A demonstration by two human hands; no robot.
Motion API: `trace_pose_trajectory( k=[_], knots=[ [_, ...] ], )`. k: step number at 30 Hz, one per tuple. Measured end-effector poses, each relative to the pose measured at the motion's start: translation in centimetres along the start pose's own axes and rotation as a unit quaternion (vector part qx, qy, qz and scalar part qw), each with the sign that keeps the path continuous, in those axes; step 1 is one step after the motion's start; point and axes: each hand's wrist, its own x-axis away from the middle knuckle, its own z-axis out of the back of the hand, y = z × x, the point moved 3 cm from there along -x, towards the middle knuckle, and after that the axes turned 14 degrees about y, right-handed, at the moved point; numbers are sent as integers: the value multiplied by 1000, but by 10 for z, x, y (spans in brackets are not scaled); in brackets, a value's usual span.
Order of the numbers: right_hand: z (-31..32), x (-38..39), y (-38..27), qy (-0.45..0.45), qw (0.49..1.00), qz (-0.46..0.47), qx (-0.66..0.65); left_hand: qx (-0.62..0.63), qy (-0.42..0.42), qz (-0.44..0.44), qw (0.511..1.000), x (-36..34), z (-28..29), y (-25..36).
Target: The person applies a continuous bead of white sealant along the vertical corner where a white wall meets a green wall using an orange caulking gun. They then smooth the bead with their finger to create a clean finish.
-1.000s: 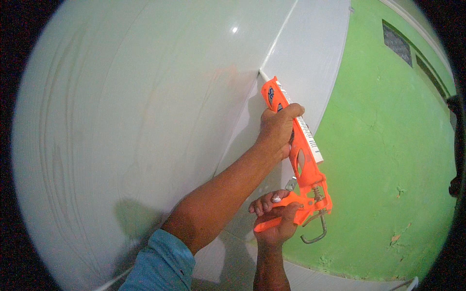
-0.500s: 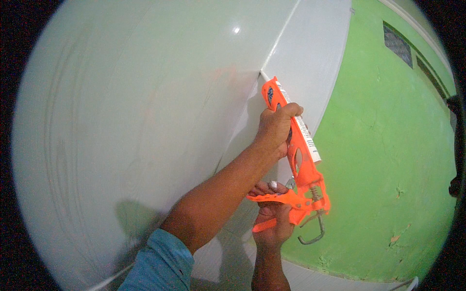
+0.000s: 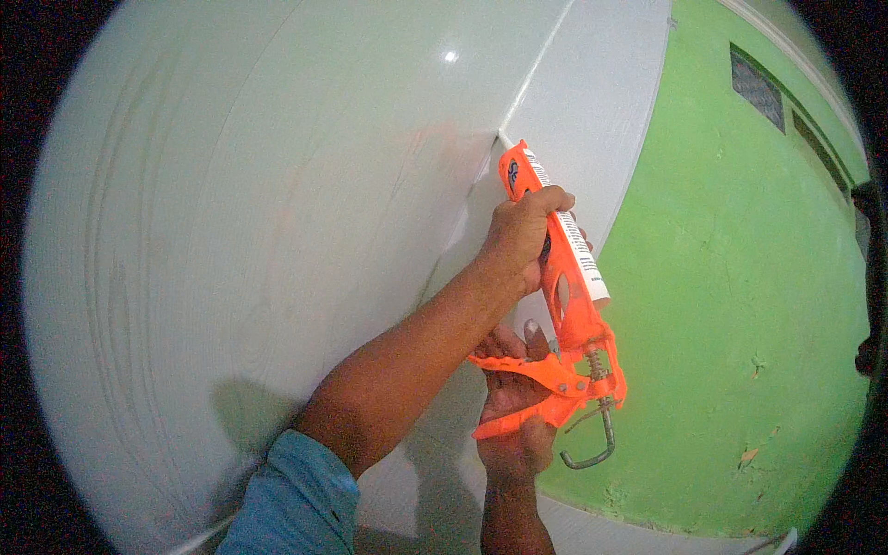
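Note:
An orange caulking gun (image 3: pixel 581 319) slants up and away, loaded with a white sealant tube (image 3: pixel 578 250). Its white nozzle (image 3: pixel 504 139) touches the inside corner where two pale wall panels meet. My left hand (image 3: pixel 529 231) is wrapped round the barrel, thumb across the tube. Lower down, my right hand (image 3: pixel 513 393) is at the handle and trigger, its palm against the handle and its fingers reaching past the trigger. A pale smear shows on one right fingertip. The bent metal rod (image 3: pixel 606 439) sticks out of the gun's rear end.
A glossy white panel (image 3: pixel 250 203) fills the left side, and a narrower panel (image 3: pixel 610 102) stands right of the corner. Beyond it is a green wall (image 3: pixel 721 305) with flaking paint and a small vent opening (image 3: pixel 757 85). Pale flooring (image 3: pixel 592 523) shows at the bottom.
The trigger and handle stand farther apart, and my right fingers have loosened and stretched upward. The gun's rear has shifted slightly left and up; the nozzle stays at the corner.

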Motion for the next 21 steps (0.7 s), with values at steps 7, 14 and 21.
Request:
trace_pose_trajectory(
  k=[7,14,21],
  knots=[
    [13,-4,12,30,999,17,10,0,-12,-2,1000,-1,1,2],
    [16,-1,15,106,994,-32,-27,9,-17,9,1000,-1,0,3],
    [13,-2,16,106,994,-17,-24,11,-13,11,1000,0,-1,6]
  ],
)
